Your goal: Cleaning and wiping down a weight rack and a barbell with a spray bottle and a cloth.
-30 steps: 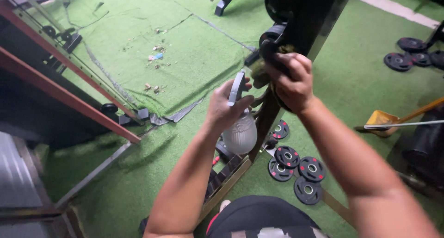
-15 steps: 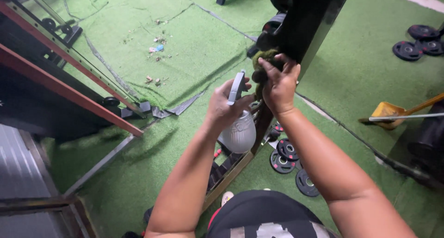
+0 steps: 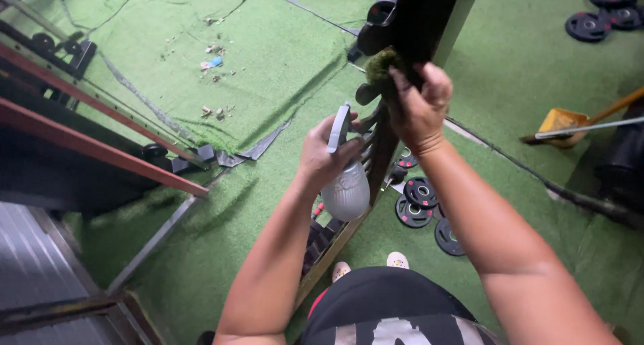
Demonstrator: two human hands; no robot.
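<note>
Cloth (image 3: 380, 65), dark green and bunched, is pressed against the black upright post (image 3: 429, 16) by the right hand (image 3: 419, 107), which is clenched around it. Left hand (image 3: 323, 154) grips a clear spray bottle (image 3: 345, 187) by its grey trigger head, just beside the post. Weight plates (image 3: 422, 204) lie on the green turf (image 3: 282, 70) below.

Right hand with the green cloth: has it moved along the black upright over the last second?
Yes. The right hand with the green cloth has shifted along the black upright, away from the spray bottle that the left hand holds.
</note>
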